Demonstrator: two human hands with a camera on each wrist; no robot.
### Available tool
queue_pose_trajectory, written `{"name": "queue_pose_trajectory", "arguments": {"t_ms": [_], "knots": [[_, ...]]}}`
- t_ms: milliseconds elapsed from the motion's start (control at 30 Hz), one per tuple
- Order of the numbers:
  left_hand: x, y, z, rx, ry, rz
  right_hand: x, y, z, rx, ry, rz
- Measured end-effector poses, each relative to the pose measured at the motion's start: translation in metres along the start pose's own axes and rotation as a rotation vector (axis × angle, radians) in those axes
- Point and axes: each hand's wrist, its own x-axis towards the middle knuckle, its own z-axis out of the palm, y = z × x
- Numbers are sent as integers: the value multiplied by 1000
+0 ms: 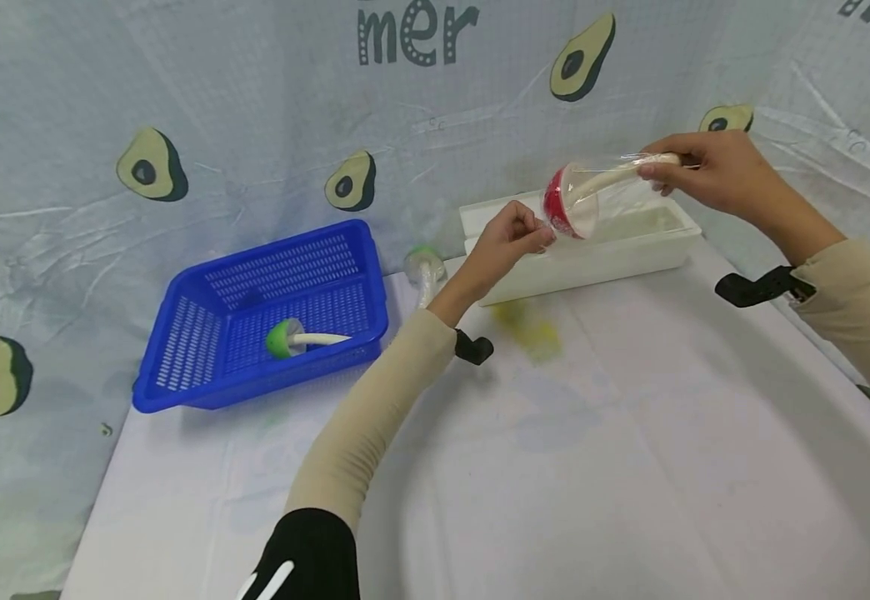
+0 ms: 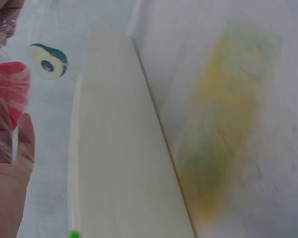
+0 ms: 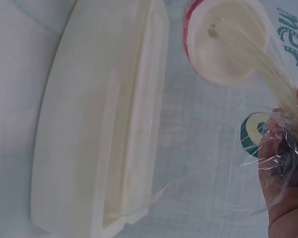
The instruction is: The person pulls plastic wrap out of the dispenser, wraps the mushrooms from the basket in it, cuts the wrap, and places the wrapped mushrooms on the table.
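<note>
Above the tray: a red toy mushroom (image 1: 572,202) hangs in the air between both hands, over the near wall of the white tray (image 1: 592,254).
Red toy mushroom: smooth domed red cap with a pale, flat underside and a slim cream stem (image 3: 260,57); it lies roughly level, cap toward the left hand, stem toward the right hand.
Wrap: thin, clear, crinkled film (image 3: 275,148) clings round the stem and bunches glossy at the right fingers.
Right hand (image 1: 712,171): fingers and thumb pinched on the stem's end and the film round it.
Left hand (image 1: 506,242): fingertips curled in, pinching at the cap's edge where the film sits; the left wrist view shows the red cap (image 2: 10,89) against its fingers.
White tray: long, rectangular, matte plastic with thick walls, just below and behind the hands.
Blue basket (image 1: 270,317): rectangular, perforated plastic, well to the left of the left hand.
Green toy mushroom (image 1: 296,339): round green cap, pale stem, lying on its side inside the basket.
Table cover (image 1: 630,433): soft white cloth with a faded yellow-green stain (image 1: 528,329) just beneath the left wrist.
Backdrop: wrinkled pale sheet printed with avocado halves.
</note>
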Motion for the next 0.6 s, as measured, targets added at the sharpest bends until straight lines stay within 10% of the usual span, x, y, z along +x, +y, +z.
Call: {"name": "queue_pose_trajectory", "arguments": {"t_ms": [167, 433, 600], "knots": [[3, 0, -4, -79, 65, 72, -2, 2, 0, 0, -6, -25], [16, 3, -13, 572, 62, 156, -1, 1, 4, -12, -52, -74], [22, -2, -12, 481, 119, 147, -5, 5, 9, 101, -62, -20]]}}
